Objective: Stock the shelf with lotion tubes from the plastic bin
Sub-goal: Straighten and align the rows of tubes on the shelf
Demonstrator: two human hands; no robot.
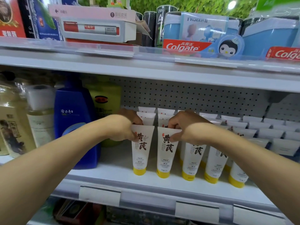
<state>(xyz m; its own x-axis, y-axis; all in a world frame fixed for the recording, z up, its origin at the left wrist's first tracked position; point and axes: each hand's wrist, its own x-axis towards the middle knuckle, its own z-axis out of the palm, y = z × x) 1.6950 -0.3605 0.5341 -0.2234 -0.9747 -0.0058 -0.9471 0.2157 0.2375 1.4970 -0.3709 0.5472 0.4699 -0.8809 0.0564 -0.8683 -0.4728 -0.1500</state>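
Both hands are at the front row of lotion tubes on the middle shelf (113,172). The left hand (123,127) pinches the flat crimped top of the leftmost front tube (140,153), thumb on its face and fingers curled behind. The right hand (181,127) pinches the top of the next tube (165,155) the same way. Both tubes stand cap-down on their yellow caps (139,171), upright or very slightly tilted, a narrow gap between them.

To the right, 3 more front tubes (194,159) stand in line, with further rows behind reaching back toward the pegboard (194,98). A blue bottle (73,120) stands just left of the left hand. The plastic bin is not in view.

The tubes look light, with soft, squeezable plastic walls and a smooth, likely slippery finish. Standing on a small cap, each is probably top-heavy and easy to tip, and a nudge could topple its neighbours. The stiff crimped seam at the top seems the best place to hold for straightening; the body near the cap would give firmer control for lifting. The step in hand appears to be squaring the 2 left columns.
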